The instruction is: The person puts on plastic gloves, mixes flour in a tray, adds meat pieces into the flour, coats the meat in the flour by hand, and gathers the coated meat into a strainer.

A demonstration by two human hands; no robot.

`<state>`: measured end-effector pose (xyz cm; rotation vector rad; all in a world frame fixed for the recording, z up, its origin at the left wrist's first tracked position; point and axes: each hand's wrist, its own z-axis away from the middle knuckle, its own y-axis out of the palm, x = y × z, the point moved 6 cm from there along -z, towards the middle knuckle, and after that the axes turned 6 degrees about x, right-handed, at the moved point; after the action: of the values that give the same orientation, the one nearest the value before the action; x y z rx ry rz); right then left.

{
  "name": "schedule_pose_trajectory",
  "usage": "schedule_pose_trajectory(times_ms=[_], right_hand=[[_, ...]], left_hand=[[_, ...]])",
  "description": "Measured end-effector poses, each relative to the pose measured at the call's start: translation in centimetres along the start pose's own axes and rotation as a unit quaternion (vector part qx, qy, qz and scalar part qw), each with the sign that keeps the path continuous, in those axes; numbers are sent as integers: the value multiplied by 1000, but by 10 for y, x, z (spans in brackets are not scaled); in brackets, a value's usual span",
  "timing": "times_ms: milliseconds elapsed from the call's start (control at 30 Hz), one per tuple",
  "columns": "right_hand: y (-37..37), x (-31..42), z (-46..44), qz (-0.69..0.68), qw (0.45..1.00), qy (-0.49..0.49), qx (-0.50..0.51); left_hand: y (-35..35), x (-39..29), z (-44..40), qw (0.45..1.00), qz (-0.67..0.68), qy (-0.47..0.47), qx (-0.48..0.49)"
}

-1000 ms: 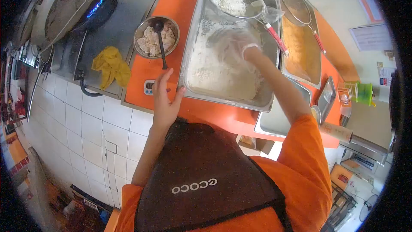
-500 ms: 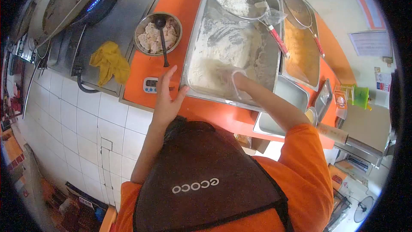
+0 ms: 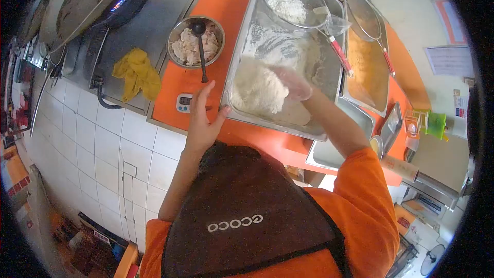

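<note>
A large metal tray holds white flour, with a heap of it near the front left. My right hand, in a clear plastic glove, is at the right side of that heap. Its fingers are smeared by motion and partly lost against the flour. My left hand is open with fingers apart, its thumb at the tray's left front corner. Beyond its fingertips stands a metal bowl of pale raw meat pieces with a black spoon in it. A small white timer lies beside my left hand.
A sieve with white powder rests over the tray's far end. Another sieve lies on a tray of orange crumbs. A yellow cloth lies on the steel counter at left, near a lit burner.
My right hand has moved slightly right and up from the flour's front part, and a raised heap now shows beside it. My left hand stays at the tray corner. The view has shifted slightly.
</note>
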<state>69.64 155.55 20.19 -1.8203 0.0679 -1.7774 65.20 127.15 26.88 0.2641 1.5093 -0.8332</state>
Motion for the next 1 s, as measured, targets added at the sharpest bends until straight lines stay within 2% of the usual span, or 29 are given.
schedule_pose_trajectory(times_ms=[33, 100, 133, 200, 267, 300, 400, 467, 500, 567, 633, 667, 733, 800, 833, 867, 933, 1000], right_hand=[[-17, 13, -2, 48, 997, -61, -20], [-66, 69, -9, 69, 997, 17, -36], [-86, 74, -11, -136, 988, 33, -66], [-131, 99, -17, -196, 972, -84, -94], [-179, 94, -22, 34, 983, -135, -122], [-206, 70, -27, 118, 980, -54, -152], [-247, 18, -51, 317, 940, 76, -102], [-258, -1, -52, 284, 934, 171, -135], [-254, 14, -55, 186, 940, 221, -183], [-231, 37, -60, 39, 941, 252, -223], [-203, 56, -63, -56, 950, 221, -214], [-181, 65, -67, 139, 966, 192, -104], [-134, 28, -60, 274, 950, 146, 6], [-88, -44, -44, 267, 938, 216, -38], [-75, -60, -37, 311, 902, 291, -76], [-52, -32, -43, 408, 872, 270, -14], [-13, 42, -61, 585, 775, 214, 108], [31, 55, -69, 524, 817, 177, 166]], left_hand=[[1, 3, -1, 1000, 4, 1, 0], [1, 5, -1, 1000, 9, 1, 2], [1, 5, -2, 1000, 11, 0, 3], [1, 4, -2, 1000, 12, 0, 4], [0, 2, -2, 1000, 11, 2, 3], [0, 2, -2, 1000, 7, 5, 1], [-1, 2, -2, 1000, -2, 10, -5], [-2, 3, -2, 1000, -1, 10, -6], [-2, 3, -2, 1000, -2, 6, -4], [-2, 2, -2, 1000, -2, -2, 0], [-1, 5, -2, 1000, 7, -3, -2], [0, 7, -3, 1000, 12, -3, -2], [-1, 5, -3, 1000, 13, -11, 2], [-1, 5, -2, 1000, 12, -16, 5], [-1, 5, -2, 1000, 11, -15, 4], [0, 5, -2, 1000, 11, -14, 4], [0, 4, -2, 1000, 12, -8, 1], [-1, 5, 0, 1000, 15, -9, -1]])
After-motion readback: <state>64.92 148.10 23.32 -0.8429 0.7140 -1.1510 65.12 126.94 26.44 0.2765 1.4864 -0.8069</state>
